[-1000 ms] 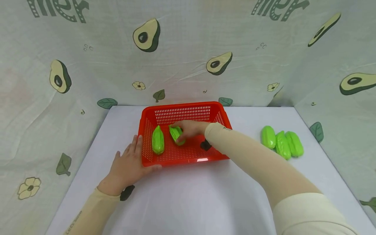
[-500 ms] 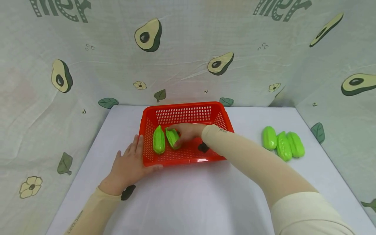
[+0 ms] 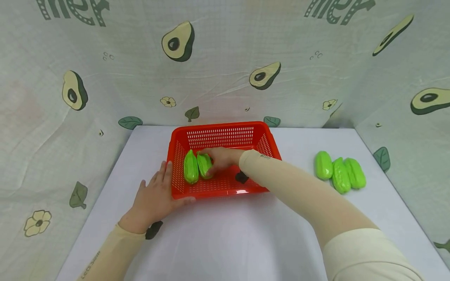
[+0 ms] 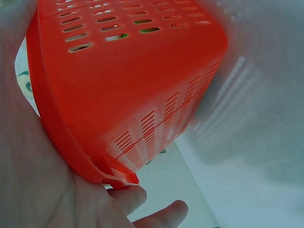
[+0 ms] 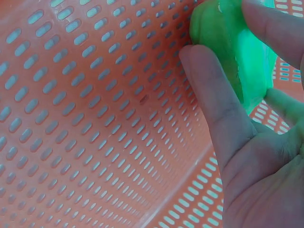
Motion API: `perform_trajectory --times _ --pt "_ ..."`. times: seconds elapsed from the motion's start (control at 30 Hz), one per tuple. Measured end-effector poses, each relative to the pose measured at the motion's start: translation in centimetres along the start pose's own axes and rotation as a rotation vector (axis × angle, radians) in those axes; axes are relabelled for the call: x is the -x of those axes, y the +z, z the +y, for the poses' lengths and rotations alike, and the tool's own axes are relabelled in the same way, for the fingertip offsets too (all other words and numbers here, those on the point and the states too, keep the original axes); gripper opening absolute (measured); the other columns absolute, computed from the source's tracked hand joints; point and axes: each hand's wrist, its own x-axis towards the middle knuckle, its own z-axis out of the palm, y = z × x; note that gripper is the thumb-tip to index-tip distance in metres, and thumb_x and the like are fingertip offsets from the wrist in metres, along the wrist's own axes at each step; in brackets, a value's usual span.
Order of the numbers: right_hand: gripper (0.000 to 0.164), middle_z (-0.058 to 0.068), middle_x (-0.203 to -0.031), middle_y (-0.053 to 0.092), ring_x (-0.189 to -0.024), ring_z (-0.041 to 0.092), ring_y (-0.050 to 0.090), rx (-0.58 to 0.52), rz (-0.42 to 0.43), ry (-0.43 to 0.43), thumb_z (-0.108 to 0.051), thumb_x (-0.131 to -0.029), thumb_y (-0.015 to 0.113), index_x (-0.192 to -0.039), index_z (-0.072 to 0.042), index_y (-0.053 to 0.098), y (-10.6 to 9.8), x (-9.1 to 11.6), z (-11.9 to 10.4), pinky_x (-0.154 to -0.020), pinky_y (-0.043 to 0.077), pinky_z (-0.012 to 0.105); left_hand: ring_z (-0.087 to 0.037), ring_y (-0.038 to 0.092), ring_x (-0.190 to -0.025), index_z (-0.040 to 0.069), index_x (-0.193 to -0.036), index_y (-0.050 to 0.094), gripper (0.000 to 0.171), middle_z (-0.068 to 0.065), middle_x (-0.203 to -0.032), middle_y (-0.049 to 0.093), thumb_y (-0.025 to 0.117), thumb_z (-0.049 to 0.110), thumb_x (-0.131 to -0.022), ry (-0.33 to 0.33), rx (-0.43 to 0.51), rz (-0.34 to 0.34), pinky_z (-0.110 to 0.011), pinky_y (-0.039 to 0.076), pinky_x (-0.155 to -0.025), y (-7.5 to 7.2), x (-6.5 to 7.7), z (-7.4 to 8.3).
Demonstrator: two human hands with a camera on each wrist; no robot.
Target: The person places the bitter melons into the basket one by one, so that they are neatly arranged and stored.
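My right hand (image 3: 221,158) pinched a green vegetable (image 3: 203,164) in the red basket (image 3: 218,125), right of my spread left hand (image 3: 154,198); it seemed light, firm, slightly slick, best gripped mid-body.

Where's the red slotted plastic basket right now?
Head view: the basket sits far back on the white tabletop, left hand at its near-left corner, three glossy green oblong objects to its right.

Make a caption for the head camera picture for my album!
Right grip holds a green object beside another in the red basket, left grip touching the basket.
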Motion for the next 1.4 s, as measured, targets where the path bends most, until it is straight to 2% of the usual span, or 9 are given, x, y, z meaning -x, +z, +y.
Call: perform_trajectory --times 0.4,0.57,0.67,0.8,0.9,1.0,1.1,1.2,1.4 --pt "0.082 0.006 -0.142 0.049 -0.128 0.023 0.047 0.011 -0.017 0.002 -0.029 -0.088 0.079 -0.156 -0.020 0.034 -0.5 0.8 0.4 -0.108 0.040 0.039 -0.052 0.035 -0.136 -0.007 -0.156 0.010 0.135 -0.030 -0.159 0.017 0.045 0.092 -0.072 0.004 0.006 0.003 -0.080 0.026 -0.097 -0.1 0.0 0.1" --pt "0.079 0.007 -0.149 0.047 -0.135 0.026 0.045 -0.025 -0.026 -0.025 -0.026 -0.090 0.077 -0.156 -0.018 0.034 -2.0 3.1 1.4 -0.107 0.041 0.042 -0.053 0.033 -0.137 -0.007 -0.156 0.010 0.135 -0.030 -0.159 0.016 0.046 0.092 -0.072 0.003 0.006 -0.012 -0.080 0.026 -0.098 -0.1 -0.2 0.1" --pt "0.079 0.008 -0.148 0.048 -0.133 0.026 0.048 -0.054 0.002 -0.008 -0.025 -0.090 0.077 -0.156 -0.020 0.033 -3.8 6.0 2.0 -0.103 0.046 0.041 -0.053 0.032 -0.137 -0.007 -0.156 0.009 0.135 -0.030 -0.160 0.016 0.046 0.092 -0.071 -0.004 0.010 -0.017 -0.080 0.025 -0.098 -0.1 -0.2 0.2" --pt "0.080 0.008 -0.144 0.050 -0.118 0.024 0.059 -0.108 0.091 0.025 -0.026 -0.090 0.077 -0.156 -0.022 0.032 -6.3 11.6 3.6 -0.092 0.054 0.037 -0.052 0.031 -0.138 -0.006 -0.156 0.009 0.135 -0.030 -0.160 0.016 0.046 0.092 -0.071 -0.005 0.012 -0.013 -0.080 0.025 -0.098 -0.1 -0.2 0.2" --pt "0.079 0.013 -0.146 0.048 -0.113 0.027 0.063 -0.160 0.162 0.053 -0.024 -0.092 0.075 -0.157 -0.019 0.031 -7.8 16.4 5.8 -0.085 0.057 0.040 -0.052 0.031 -0.138 -0.006 -0.156 0.010 0.135 -0.030 -0.160 0.016 0.045 0.093 -0.071 -0.005 0.010 -0.009 -0.080 0.025 -0.097 -0.2 -0.1 0.3" --pt "0.076 0.016 -0.147 0.046 -0.115 0.031 0.061 -0.162 0.250 0.106 -0.027 -0.094 0.072 -0.157 -0.018 0.030 -8.6 20.9 8.6 -0.085 0.057 0.044 -0.052 0.031 -0.138 -0.006 -0.156 0.010 0.135 -0.030 -0.159 0.016 0.045 0.093 -0.071 -0.009 0.009 -0.008 -0.080 0.025 -0.098 -0.1 0.0 0.3" --pt "0.075 0.017 -0.146 0.047 -0.117 0.034 0.060 -0.132 0.327 0.179 -0.032 -0.095 0.070 -0.157 -0.018 0.029 -8.4 24.8 11.6 -0.089 0.055 0.048 -0.053 0.031 -0.138 -0.007 -0.156 0.010 0.135 -0.031 -0.159 0.017 0.045 0.092 -0.071 -0.007 0.009 -0.004 -0.080 0.025 -0.098 -0.1 0.0 0.4" --pt "0.076 0.021 -0.145 0.049 -0.116 0.038 0.061 -0.104 0.358 0.221 -0.034 -0.096 0.069 -0.157 -0.014 0.027 -7.5 27.5 14.1 -0.092 0.052 0.053 -0.053 0.031 -0.137 -0.007 -0.156 0.010 0.135 -0.031 -0.159 0.017 0.044 0.093 -0.071 -0.001 0.006 0.000 -0.080 0.025 -0.097 -0.1 0.0 0.3" --pt "0.080 0.027 -0.144 0.047 -0.117 0.041 0.060 -0.096 0.372 0.283 -0.036 -0.097 0.067 -0.158 -0.009 0.023 -5.3 29.9 17.7 -0.095 0.047 0.057 -0.054 0.033 -0.136 -0.007 -0.156 0.010 0.135 -0.031 -0.159 0.018 0.045 0.092 -0.071 0.000 0.002 0.006 -0.079 0.026 -0.097 0.1 0.0 0.4"
